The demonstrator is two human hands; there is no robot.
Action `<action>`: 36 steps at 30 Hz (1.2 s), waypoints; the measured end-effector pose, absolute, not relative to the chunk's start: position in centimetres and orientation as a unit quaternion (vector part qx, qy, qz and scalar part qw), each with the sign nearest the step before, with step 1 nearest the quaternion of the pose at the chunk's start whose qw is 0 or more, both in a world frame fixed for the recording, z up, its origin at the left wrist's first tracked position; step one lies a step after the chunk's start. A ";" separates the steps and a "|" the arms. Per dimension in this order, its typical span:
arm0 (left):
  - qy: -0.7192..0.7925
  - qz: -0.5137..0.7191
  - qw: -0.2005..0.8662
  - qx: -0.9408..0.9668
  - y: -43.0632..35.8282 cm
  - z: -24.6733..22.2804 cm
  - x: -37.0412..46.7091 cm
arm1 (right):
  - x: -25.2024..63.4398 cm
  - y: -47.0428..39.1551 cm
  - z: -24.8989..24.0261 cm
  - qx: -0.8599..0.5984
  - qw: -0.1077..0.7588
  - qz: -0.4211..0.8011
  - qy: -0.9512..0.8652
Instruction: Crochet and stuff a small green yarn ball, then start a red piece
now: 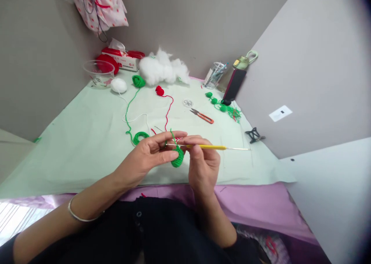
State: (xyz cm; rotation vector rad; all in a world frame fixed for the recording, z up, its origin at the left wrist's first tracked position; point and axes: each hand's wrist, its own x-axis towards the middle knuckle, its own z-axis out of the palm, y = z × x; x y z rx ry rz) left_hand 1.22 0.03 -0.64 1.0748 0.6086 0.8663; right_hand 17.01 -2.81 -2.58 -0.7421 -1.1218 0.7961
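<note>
Pale green cloth (87, 140) covers the table, with a purple sheet (249, 202) showing along the near edge. White stuffing (164, 68) is heaped at the far side, against the grey wall; left of it stand a red and white box (127, 59) and a clear plastic bowl (98, 72). A dark phone (234, 85) leans upright at the far right, beside a clear cup of tools (215, 74). The left hand (147, 155) is raised over the middle of the cloth, thumb and forefinger pinched on a small green crochet piece (177, 158), with a strand of green yarn running over the forefinger. The right hand (203, 165) is close beside it, its fingers closed around the yellow handle of a crochet hook (205, 147); the hook lies level, its tip at the green piece and its metal tail pointing right. A silver bangle (79, 215) sits on the left wrist. Green yarn (138, 80) trails from a ball at the far side to a loose coil (140, 137) just behind the left hand. A white ball (118, 85) lies near the bowl. Orange-handled snips (203, 116) lie apart to the right of centre. A small red piece (159, 90) with a red thread lies further back. Small green balls (216, 101) sit near the phone.
</note>
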 end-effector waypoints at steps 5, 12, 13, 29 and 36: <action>0.286 0.383 0.688 0.546 -0.1 -0.3 0.7 | 17.2 -2.8 -2.8 -0.320 0.703 0.413 -0.482; 0.277 0.400 0.669 0.563 0.1 0.3 0.2 | 17.5 -2.1 -2.5 -0.300 0.678 0.524 -0.418; 0.281 0.399 0.665 0.565 0.1 0.3 0.2 | 17.5 -2.0 -2.5 -0.298 0.679 0.525 -0.419; 0.339 0.400 0.577 0.627 -0.2 0.8 0.0 | 18.1 -3.1 -2.1 -0.294 0.678 0.376 -0.558; 0.371 0.411 0.514 0.655 -0.2 1.1 -0.1 | 17.8 -3.1 -1.8 -0.304 0.672 0.317 -0.596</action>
